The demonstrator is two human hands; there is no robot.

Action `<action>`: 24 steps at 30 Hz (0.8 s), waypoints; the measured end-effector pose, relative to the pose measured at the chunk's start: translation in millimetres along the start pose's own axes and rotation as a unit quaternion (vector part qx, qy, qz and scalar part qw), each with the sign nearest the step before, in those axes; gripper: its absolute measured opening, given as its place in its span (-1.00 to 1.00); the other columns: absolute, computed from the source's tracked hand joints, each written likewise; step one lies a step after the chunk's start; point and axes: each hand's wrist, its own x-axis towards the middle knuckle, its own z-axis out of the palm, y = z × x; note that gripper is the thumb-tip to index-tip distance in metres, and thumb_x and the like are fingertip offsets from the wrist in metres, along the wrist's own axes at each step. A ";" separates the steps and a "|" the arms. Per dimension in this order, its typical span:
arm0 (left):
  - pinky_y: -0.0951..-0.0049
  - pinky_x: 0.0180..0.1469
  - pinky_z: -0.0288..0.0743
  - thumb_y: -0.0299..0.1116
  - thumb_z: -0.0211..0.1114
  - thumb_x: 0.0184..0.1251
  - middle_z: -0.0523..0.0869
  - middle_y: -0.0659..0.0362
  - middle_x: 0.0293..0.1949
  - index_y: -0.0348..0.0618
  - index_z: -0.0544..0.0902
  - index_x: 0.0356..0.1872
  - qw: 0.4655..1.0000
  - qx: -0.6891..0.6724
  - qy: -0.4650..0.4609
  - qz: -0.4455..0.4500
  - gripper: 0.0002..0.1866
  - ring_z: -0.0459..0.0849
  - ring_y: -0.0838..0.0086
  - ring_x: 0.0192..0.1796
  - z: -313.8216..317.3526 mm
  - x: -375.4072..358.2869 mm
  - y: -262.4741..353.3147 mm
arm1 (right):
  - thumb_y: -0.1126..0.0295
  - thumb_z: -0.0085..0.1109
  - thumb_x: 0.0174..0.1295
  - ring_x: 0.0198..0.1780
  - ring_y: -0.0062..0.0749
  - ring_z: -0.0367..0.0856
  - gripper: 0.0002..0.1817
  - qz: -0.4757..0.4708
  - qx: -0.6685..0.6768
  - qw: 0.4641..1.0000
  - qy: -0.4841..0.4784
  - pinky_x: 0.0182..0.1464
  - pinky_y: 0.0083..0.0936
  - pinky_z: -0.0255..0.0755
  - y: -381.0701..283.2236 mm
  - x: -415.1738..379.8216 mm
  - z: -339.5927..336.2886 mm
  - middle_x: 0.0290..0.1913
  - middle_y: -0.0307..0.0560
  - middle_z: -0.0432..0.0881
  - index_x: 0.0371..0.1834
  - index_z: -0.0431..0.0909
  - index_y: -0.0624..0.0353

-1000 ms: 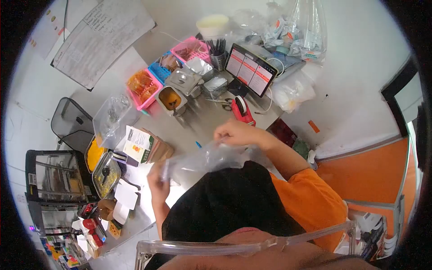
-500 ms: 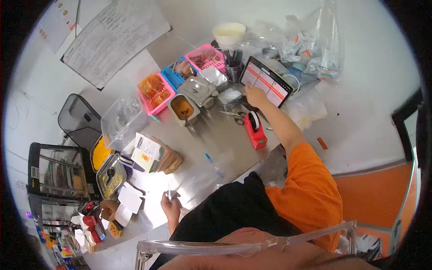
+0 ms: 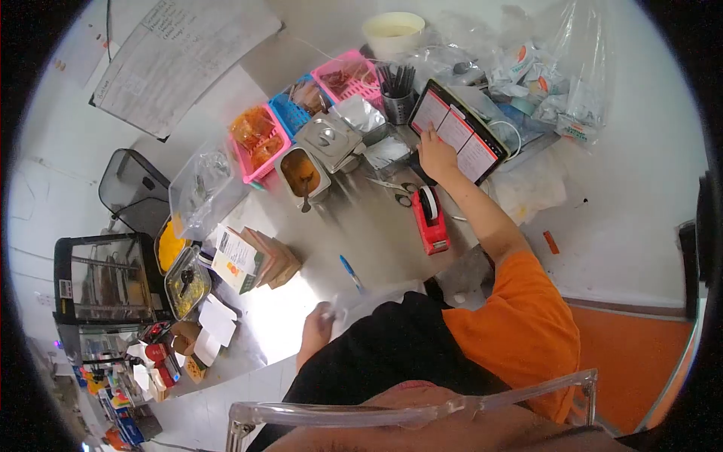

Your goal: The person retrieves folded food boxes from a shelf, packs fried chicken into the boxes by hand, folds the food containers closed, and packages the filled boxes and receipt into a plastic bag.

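My right hand point(image 3: 437, 156) reaches to a black-framed tablet point(image 3: 461, 129), its index finger stretched out at the lit red-and-white screen. Nothing is held in that hand. Low by the front edge of the steel table point(image 3: 324, 233), my left hand point(image 3: 318, 322) is closed on what looks like a clear plastic bag point(image 3: 373, 301). The bag spreads beside my body, and my grip is partly blurred. A blue pen point(image 3: 350, 271) lies just beyond it. Left of the pen stands a stack of cards or boxes point(image 3: 256, 260). A red tape dispenser point(image 3: 431, 222) sits below my right forearm.
Scissors point(image 3: 399, 192) lie by the dispenser. Behind are a metal pan of orange sauce point(image 3: 303, 173), a lidded pan point(image 3: 328, 139), pink point(image 3: 256, 143) and blue baskets point(image 3: 290, 105), and a cutlery cup point(image 3: 398, 102). Open cartons point(image 3: 194, 358) stand at the left; plastic bags point(image 3: 535, 83) fill the back right.
My left hand has moved right, closer to my body, and the clear plastic beside it shows more. My right finger has shifted across the tablet, whose screen looks different. The camera view has tilted slightly.
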 end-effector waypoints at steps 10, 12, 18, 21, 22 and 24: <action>-0.17 0.31 -0.05 -0.32 0.24 0.13 0.09 -0.03 0.37 -0.31 0.49 -0.02 0.955 0.264 -0.008 0.133 -0.60 0.06 0.01 0.39 90.4 86.9 2.4 | 0.27 -0.08 0.23 -0.36 -0.07 0.64 -0.72 -0.071 0.035 0.997 0.013 -0.40 -0.15 0.51 3.1 -6.7 13.4 0.28 0.22 0.26 -0.11 0.31 0.23; -0.11 0.31 -0.01 -0.30 0.23 0.14 0.11 -0.03 0.36 -0.33 0.49 -0.03 0.959 0.245 0.000 0.144 -0.60 0.10 0.01 0.37 94.0 102.6 1.6 | 0.28 -0.08 0.23 -0.36 -0.06 0.64 -0.72 -0.053 0.040 0.998 0.004 -0.40 -0.15 0.51 5.4 -6.0 18.7 0.26 0.24 0.28 -0.10 0.30 0.24; 0.33 0.07 0.37 -0.54 0.25 0.02 0.54 -0.06 -0.02 -0.33 0.50 -0.18 0.995 -0.011 -0.030 0.097 -0.72 0.49 0.03 0.06 34.9 86.2 73.6 | 0.09 0.13 0.12 -0.09 0.03 0.54 -0.50 -0.108 0.285 0.949 -0.084 -0.08 -0.20 0.44 -37.2 -38.1 -79.6 0.15 0.13 0.39 -0.03 0.34 0.24; 0.41 -0.13 0.46 -0.71 0.16 -0.09 0.56 0.04 -0.34 -0.32 0.46 -0.30 0.973 -0.103 0.070 0.194 -0.75 0.58 0.29 -0.25 8.1 50.7 81.4 | 0.01 0.29 -0.02 0.02 -0.06 0.45 -0.35 -0.406 0.428 0.795 -0.142 0.02 -0.23 0.32 -78.9 -112.3 -92.9 -0.02 0.11 0.49 0.05 0.39 0.20; 0.44 -0.21 0.49 -0.73 0.13 -0.11 0.54 0.07 -0.39 -0.31 0.45 -0.33 0.965 -0.151 0.103 0.190 -0.76 0.57 0.39 -0.32 -2.4 36.5 87.7 | 0.02 0.26 0.02 0.01 -0.06 0.46 -0.39 -0.452 0.427 0.752 -0.218 0.03 -0.24 0.32 -84.3 -127.2 -87.1 -0.03 0.10 0.50 0.05 0.42 0.20; 0.55 -0.39 0.49 -0.76 0.11 -0.13 0.53 0.10 -0.41 -0.28 0.43 -0.36 0.941 -0.230 0.176 0.176 -0.75 0.55 0.53 -0.43 -26.2 9.3 87.2 | 0.01 0.21 0.09 0.02 -0.06 0.47 -0.44 -0.354 0.258 0.802 -0.405 0.04 -0.26 0.32 -93.8 -127.8 -110.9 -0.02 0.09 0.53 0.03 0.47 0.20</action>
